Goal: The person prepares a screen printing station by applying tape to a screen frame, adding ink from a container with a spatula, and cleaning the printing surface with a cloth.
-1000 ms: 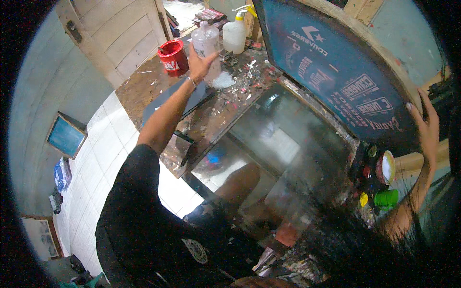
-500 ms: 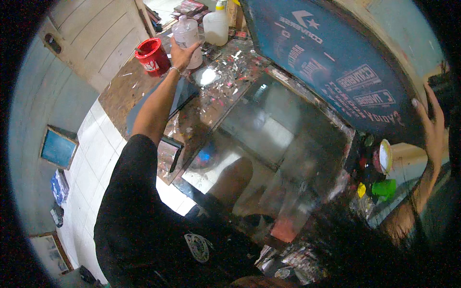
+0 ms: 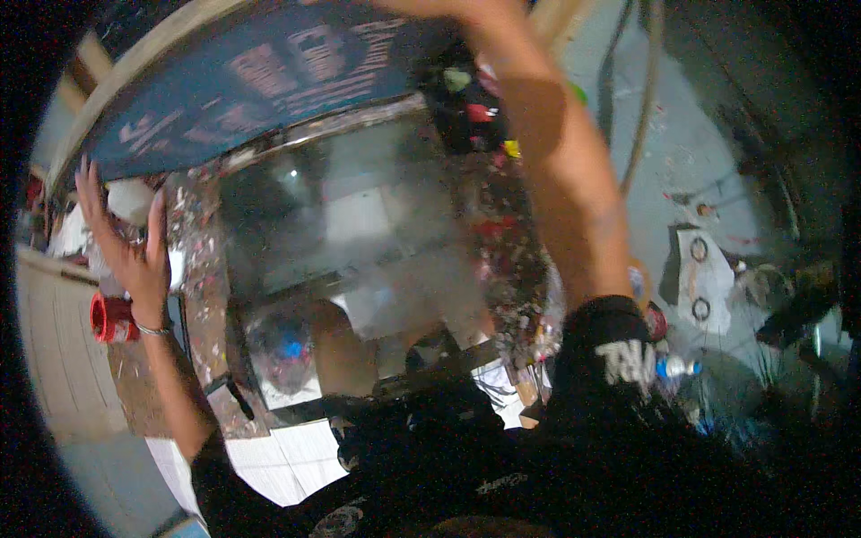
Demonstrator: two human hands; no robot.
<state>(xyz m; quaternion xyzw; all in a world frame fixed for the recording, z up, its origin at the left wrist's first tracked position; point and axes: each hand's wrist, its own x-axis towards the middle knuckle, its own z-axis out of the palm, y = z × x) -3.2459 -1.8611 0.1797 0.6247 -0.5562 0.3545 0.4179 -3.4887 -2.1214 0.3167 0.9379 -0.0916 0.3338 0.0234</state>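
Black short-sleeved shirt (image 3: pixel 592 377) with pale print, thin bracelet (image 3: pixel 152 331) on left wrist

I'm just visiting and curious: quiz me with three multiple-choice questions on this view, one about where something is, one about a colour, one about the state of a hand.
1. Where is the red cup?
A. just left of the left wrist
B. on the glass pane
C. in the right hand

2. What colour is the big tilted frame's screen?
A. white
B. dark blue
C. yellow

3. How is the left hand?
A. shut in a fist
B. open, fingers spread
C. holding a bottle

Key: 1 A, the cup sits beside the wrist with the bracelet. 2 B, the screen reads dark blue with pale print. 3 B, the fingers are splayed near the frame's lower edge. The right hand is cut off at the top edge.
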